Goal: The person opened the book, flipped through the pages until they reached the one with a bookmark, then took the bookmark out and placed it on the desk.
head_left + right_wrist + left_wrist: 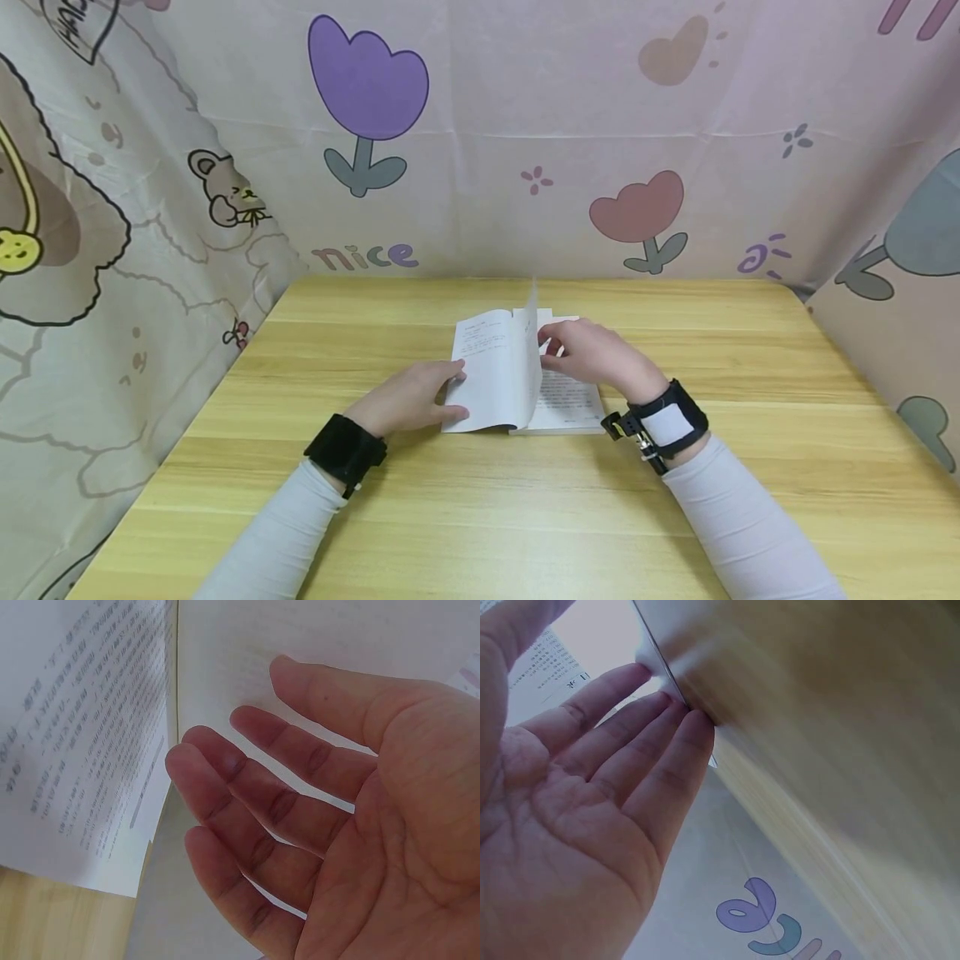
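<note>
An open book [483,375] lies on the wooden table, and one of its pages [532,354] stands nearly upright near the spine. Beside that page, on its right, is my right hand [588,354], its fingertips right at the paper and its fingers loosely bent in the right wrist view. Printed text covers the right-hand page [566,404] below this hand. My left hand [405,398] rests at the book's left edge, thumb and fingertips spread over the margin. In the left wrist view, the fingers [667,776] of that hand extend to the paper's edge.
Wood-grain tabletop [480,517] surrounds the book on all sides. A cloth backdrop [480,92] with flowers and cartoon figures hangs behind the table and along both sides. Black straps [345,450] circle both wrists, and the right one carries a small camera mount [633,433].
</note>
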{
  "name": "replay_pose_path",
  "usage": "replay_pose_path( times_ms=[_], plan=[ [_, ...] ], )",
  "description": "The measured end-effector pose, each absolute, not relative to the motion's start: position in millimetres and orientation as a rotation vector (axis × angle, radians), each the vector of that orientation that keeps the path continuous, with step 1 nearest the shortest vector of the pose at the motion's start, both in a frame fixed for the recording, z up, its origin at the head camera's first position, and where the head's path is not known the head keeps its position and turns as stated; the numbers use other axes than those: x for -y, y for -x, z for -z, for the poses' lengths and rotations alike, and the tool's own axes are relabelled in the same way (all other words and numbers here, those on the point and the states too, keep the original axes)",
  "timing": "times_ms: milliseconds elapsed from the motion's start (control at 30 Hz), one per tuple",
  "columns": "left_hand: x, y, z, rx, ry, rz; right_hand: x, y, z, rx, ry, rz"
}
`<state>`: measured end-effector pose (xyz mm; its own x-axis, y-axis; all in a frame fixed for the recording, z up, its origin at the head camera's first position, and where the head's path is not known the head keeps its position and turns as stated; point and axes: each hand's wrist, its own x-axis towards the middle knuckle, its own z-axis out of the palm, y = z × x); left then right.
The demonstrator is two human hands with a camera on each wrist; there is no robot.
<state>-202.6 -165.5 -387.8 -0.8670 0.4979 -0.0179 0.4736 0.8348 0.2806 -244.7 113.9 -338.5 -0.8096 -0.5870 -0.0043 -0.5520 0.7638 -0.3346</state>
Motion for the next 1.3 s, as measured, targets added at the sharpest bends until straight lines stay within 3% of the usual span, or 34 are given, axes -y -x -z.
replay_pose_path(
  times_ms=[1300],
  plan=[
    [180,211,386,-2.848,-0.906,-0.556,-84,235,360,-2.829,1.02,0.511]
  ],
)
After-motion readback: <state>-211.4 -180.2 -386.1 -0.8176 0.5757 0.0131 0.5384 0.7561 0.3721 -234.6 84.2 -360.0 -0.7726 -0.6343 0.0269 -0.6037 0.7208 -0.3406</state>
